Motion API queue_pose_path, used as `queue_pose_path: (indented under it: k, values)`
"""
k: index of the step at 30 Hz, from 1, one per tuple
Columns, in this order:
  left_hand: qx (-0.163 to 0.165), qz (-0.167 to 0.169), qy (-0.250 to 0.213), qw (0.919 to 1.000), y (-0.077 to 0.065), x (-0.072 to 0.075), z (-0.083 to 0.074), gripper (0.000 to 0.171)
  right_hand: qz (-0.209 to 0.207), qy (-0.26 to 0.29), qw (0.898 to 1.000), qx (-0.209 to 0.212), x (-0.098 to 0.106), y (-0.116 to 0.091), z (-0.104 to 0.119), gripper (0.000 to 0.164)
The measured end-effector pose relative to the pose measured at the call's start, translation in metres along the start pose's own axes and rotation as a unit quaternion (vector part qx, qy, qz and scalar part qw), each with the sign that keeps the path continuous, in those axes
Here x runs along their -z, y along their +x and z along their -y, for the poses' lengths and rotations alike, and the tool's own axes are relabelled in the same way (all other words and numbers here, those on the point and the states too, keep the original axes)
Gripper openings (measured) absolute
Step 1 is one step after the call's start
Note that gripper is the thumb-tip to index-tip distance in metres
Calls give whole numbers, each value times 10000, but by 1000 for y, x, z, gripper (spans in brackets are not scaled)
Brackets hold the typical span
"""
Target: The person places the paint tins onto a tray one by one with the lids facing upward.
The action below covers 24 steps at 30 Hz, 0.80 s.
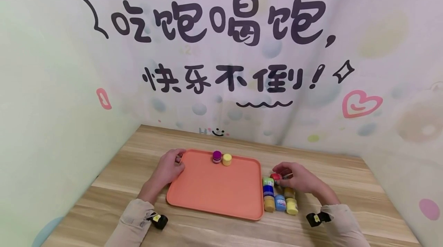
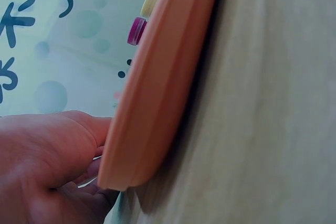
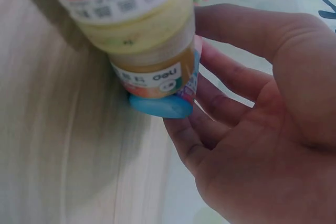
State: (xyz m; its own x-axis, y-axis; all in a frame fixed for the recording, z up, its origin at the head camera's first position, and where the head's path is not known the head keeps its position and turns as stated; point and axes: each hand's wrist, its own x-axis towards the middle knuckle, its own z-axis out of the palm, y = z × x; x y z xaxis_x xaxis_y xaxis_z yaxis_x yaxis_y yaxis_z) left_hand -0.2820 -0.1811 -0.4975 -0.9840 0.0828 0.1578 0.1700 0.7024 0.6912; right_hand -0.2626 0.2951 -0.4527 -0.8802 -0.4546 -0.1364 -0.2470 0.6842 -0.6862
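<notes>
My left hand (image 1: 170, 165) holds the orange tray (image 1: 221, 187) at its far left corner, the thumb on the rim. In the left wrist view, that hand (image 2: 52, 163) is at the tray's edge, with some fingers hidden. On the tray's far side stand a purple-lidded paint jar (image 1: 217, 157) and a yellow paint jar (image 1: 227, 159). Right of the tray, my right hand (image 1: 299, 177) pinches a red paint jar (image 1: 275, 177) between thumb and fingers. In the right wrist view, nearer jars partly cover the fingertips of that hand (image 3: 252, 103).
Beside the tray's right edge are green (image 1: 268, 181), dark blue (image 1: 268, 190), ochre (image 1: 269, 204), light blue (image 1: 280, 203) and pale yellow (image 1: 292, 206) paint jars. A brown jar (image 1: 289, 192) lies under the right hand. The wooden table (image 1: 138, 154) meets a printed wall (image 1: 221, 120).
</notes>
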Motion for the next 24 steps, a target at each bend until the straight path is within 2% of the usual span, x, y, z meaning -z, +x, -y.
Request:
queue_pose_path:
  k: [11, 24]
  values:
    - [7, -3, 41, 10000, 1, 0, 0, 48, 19, -100, 9999, 58, -1, 1, -7, 34]
    - [56, 36, 94, 9999, 0, 0, -3, 47, -103, -194, 9996, 166, 0, 1, -5, 32]
